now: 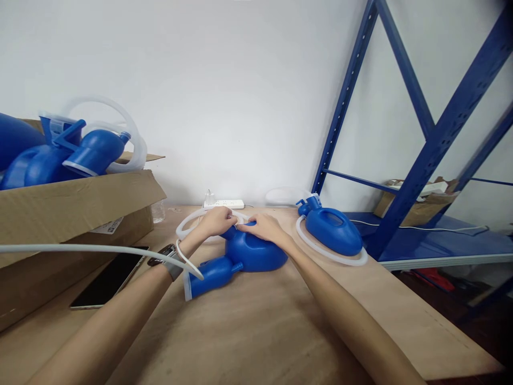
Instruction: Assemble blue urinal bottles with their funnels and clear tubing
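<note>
A blue plastic urinal bottle (pixel 256 253) lies on the wooden table in front of me. At its neck end, my left hand (pixel 218 220) is closed with the fingers curled in a pinch; just what part they grip is hidden. My right hand (pixel 264 227) holds the top of the bottle by the neck, thumb and fingers bent round it. A clear hose (pixel 185 227) loops behind my left hand. Beside the bottle rests a blue funnel-like cup (pixel 214 275) with a pale rim, its narrow spout pointing toward the bottle.
Another blue urinal bottle (pixel 332 231) with a coiled hose lies to the right. A cardboard box (pixel 80 208) of blue parts and hoses stands left, near a dark phone (pixel 110 278). A power strip (pixel 228 203) sits by the wall. A white cable (pixel 100 248) crosses the left foreground; blue shelving (pixel 441 235) borders the right.
</note>
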Demonstrator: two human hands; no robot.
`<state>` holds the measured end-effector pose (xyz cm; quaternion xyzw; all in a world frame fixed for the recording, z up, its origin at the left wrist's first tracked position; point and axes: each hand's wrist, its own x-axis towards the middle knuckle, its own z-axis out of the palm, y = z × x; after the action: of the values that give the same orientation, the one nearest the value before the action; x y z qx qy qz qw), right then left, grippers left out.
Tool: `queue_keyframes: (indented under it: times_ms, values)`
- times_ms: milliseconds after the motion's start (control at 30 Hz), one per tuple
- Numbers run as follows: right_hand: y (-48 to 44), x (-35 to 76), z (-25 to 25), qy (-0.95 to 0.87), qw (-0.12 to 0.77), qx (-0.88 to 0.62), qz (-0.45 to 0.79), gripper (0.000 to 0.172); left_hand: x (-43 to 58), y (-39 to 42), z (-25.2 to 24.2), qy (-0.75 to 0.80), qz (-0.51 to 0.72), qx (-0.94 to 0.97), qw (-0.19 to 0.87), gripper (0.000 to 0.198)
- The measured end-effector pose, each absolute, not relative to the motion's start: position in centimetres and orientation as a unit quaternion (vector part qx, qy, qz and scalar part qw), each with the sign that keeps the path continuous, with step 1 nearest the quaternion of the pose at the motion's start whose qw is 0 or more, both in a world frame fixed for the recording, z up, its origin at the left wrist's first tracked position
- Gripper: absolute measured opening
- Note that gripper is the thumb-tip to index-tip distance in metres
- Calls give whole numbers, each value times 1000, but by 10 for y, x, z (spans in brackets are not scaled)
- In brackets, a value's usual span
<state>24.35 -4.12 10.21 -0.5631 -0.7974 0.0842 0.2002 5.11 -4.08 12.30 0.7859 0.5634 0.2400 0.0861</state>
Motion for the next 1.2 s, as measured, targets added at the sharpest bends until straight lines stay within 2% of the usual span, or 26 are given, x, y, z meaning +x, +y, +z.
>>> queue_keyframes:
  times_ms: [333,467,533,633,700,767,867,1000,1033,1200]
  values:
    - [-36,244,98,-789,211,-569,96,61,50,-37,116,563,270,772,121,11]
    - [-37,244,98,-790,213,-567,95,59,47,-38,113,559,281,770,123,14]
    - [-37,244,98,-789,210,-569,97,59,45,-42,111,544,327,768,86,19]
    - [-34,248,98,-784,208,-578,87,64,41,-55,103,470,425,772,-51,24]
    - [-30,253,98,-775,215,-591,60,66,36,-67,95,421,428,790,-122,20]
    - [-27,261,99,-763,220,-606,39,64,28,-77,87,415,381,812,-149,22]
    - [-23,271,100,-759,225,-608,52,59,12,-83,74,459,327,819,-104,26]
    - [-20,279,101,-759,227,-602,99,65,-11,-75,52,479,270,827,117,37]
    - [-19,281,102,-753,233,-604,115,66,-16,-72,46,478,265,825,145,39]
    - [-8,302,112,-715,326,-585,201,67,-40,-65,24,468,268,840,58,41]
